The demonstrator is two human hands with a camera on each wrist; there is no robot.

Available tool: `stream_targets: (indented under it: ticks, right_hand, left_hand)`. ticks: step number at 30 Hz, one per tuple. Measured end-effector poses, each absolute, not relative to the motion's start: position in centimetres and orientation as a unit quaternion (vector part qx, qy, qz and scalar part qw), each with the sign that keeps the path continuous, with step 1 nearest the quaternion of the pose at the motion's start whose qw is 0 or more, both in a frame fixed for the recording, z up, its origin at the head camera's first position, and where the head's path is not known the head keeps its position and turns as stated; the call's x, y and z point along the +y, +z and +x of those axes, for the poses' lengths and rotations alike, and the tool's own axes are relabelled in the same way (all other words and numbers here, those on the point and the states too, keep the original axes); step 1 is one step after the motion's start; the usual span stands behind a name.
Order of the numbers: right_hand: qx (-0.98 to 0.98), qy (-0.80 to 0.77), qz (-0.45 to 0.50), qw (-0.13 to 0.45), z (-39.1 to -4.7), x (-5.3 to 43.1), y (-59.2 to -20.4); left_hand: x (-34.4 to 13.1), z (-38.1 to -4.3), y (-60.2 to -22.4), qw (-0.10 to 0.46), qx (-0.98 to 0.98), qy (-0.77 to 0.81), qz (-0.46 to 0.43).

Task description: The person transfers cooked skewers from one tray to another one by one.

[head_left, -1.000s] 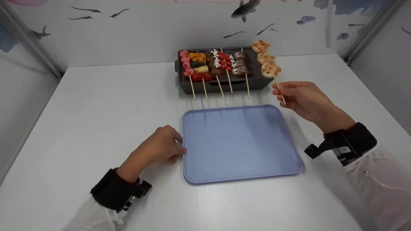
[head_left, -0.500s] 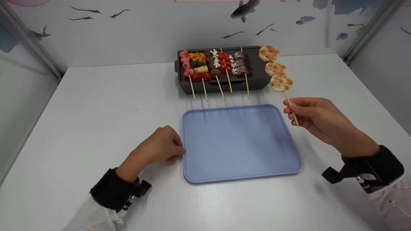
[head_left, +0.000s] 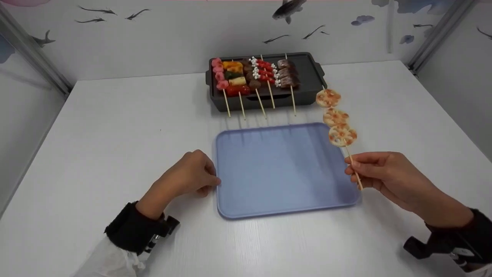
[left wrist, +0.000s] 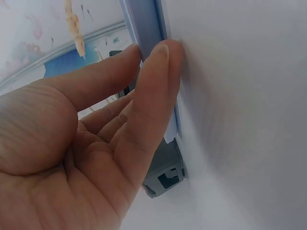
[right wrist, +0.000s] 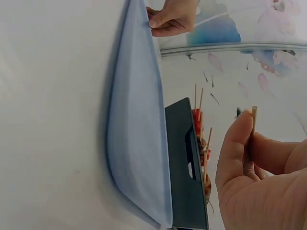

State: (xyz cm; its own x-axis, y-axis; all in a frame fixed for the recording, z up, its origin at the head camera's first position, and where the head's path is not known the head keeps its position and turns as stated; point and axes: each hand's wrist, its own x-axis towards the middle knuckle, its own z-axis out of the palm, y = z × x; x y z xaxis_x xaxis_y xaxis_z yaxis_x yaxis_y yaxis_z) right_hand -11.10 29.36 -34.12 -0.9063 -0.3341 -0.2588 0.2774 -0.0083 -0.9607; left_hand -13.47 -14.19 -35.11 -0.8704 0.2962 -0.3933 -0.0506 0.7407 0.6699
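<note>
Not spotting any readable text here, tbh. Just behind the right hand (head_left: 390,177), the black right wristband (head_left: 476,227) is showing a small pale patch (head_left: 464,252), but its mark is coming out too tiny. Behind the left hand (head_left: 190,175), the left wristband (head_left: 132,227) is showing illegible black-and-white bits (head_left: 151,244).

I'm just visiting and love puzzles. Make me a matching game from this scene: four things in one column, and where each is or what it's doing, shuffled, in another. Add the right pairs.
Things
1. Blue rectangular tray
2. Dark grey rectangular grill
3. Thin wooden skewer of browned, holed round slices
4. Bare left hand

Places and states
A. Pinched in the right hand
B. Bearing five other loaded skewers
C. Gripping the tray's edge
D. Flat on the white table, nearer the person than the grill

Pairs: 1-D, 2-B, 3-A, 4-C
</note>
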Motion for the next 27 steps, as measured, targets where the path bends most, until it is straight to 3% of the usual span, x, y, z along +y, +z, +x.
stream_targets:
  ticks: [14,27]
  right_hand:
    - [0.677,-0.665,0.062,0.309,-7.8,30.5,-36.6]
    - [0.677,-0.660,0.061,0.321,-7.2,31.1,-37.2]
  left_hand:
    - [-14.2,-13.4,-35.0,0.243,0.899,0.358,0.069]
    - [-14.1,-13.5,-35.1,0.243,0.902,0.349,0.069]
